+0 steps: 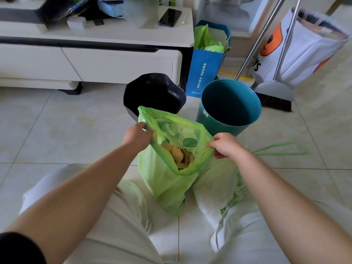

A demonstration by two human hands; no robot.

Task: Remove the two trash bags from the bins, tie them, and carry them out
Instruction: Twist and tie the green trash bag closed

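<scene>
The green trash bag (163, 178) is thin and see-through, with leaf pictures near its top and what look like tan cardboard bits (181, 156) inside. It stands on the tile floor (66, 126) between the person's knees, just in front of the black bin (154, 92) and the teal bin (229, 106). The left hand (137, 135) and right hand (224, 144) each pinch the bag's rim, one on each side, holding its mouth wide open between them.
</scene>
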